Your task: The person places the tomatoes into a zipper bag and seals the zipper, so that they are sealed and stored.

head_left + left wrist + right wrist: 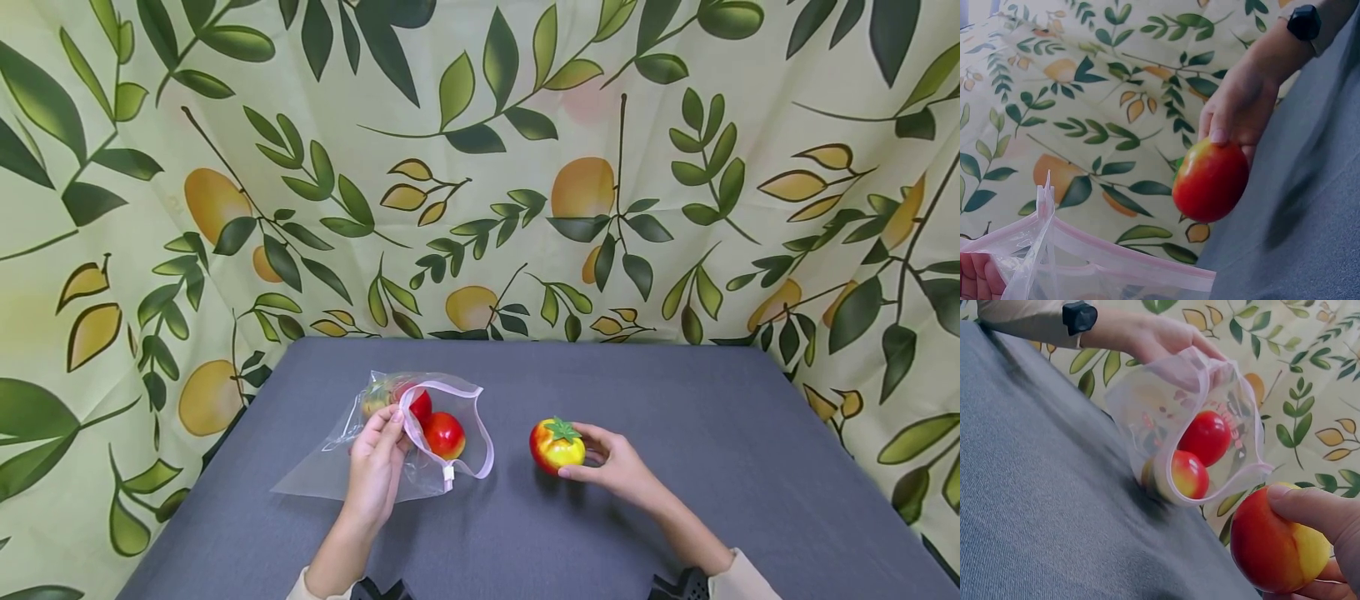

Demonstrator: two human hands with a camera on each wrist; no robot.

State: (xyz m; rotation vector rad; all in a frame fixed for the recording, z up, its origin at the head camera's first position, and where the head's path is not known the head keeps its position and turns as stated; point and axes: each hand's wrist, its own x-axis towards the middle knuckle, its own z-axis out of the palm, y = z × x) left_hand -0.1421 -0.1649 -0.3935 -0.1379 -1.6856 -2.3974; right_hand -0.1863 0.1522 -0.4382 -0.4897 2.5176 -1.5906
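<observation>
Evidently the left grip (378, 458) pinches the bag (330, 467) by its rim so the mouth gapes; red fruits (444, 436) lie inside, just right of that grip. Right grip (618, 467): thumb and fingers clamped round the leaf-topped fruit (553, 448), parted only its width, seemingly holding it off the desk (675, 383), bag-side.

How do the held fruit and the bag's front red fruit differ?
The held fruit is outside the bag, in the right hand; the bagged fruit lies inside. The held fruit shows a green leafy top; the bagged fruit shows none. From the head view, the held fruit looks part yellow; the bagged fruit mostly red. Both are glossy.
</observation>
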